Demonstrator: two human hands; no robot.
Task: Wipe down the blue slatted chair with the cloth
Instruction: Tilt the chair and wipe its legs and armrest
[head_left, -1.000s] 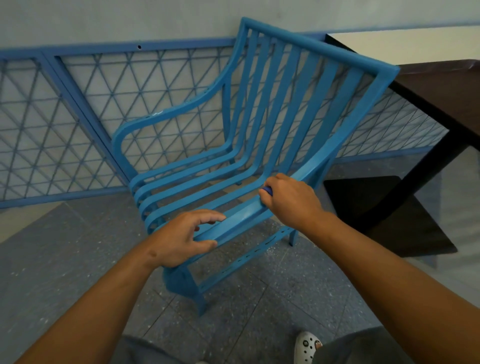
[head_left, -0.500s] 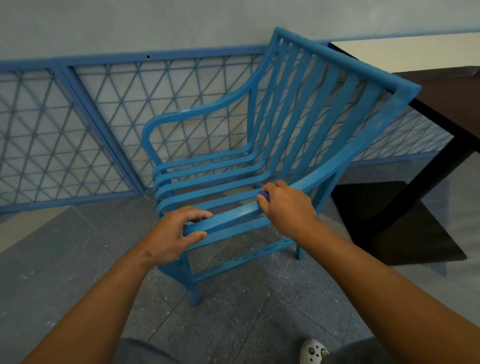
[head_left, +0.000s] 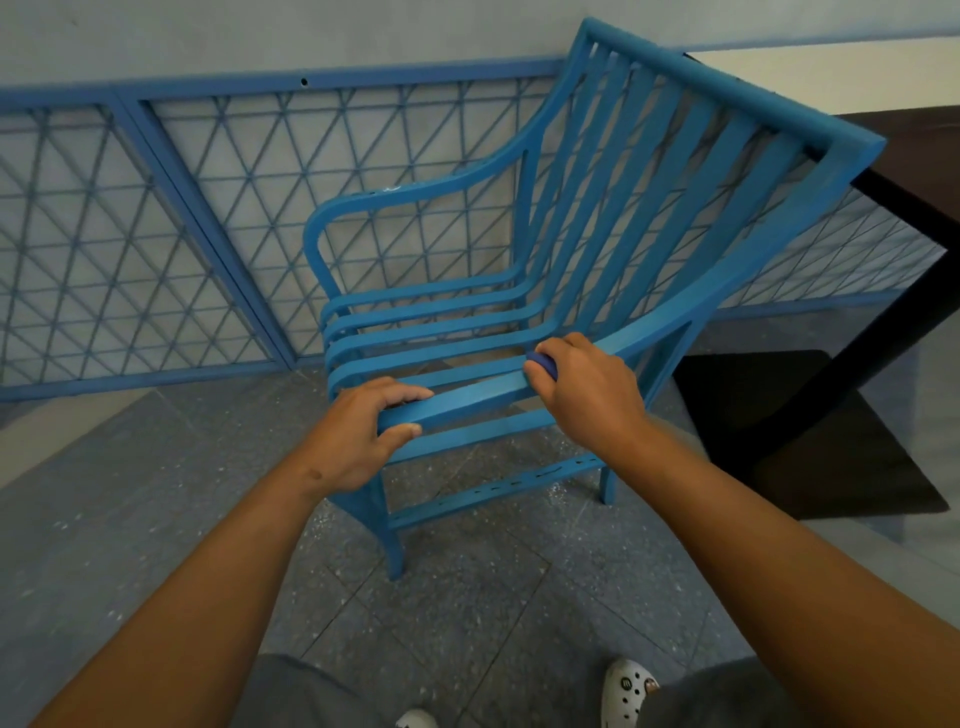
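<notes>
Both hands on the near armrest of the blue slatted chair (head_left: 613, 260).

The left hand (head_left: 358, 441) curls its fingers and thumb round the armrest's front end. The right hand (head_left: 587, 395) grips a small dark-blue cloth (head_left: 543, 364), bunched under its fingers, against the armrest farther back. The chair stands on the grey tiled floor (head_left: 130, 493) beside a blue lattice fence (head_left: 156, 234).
</notes>
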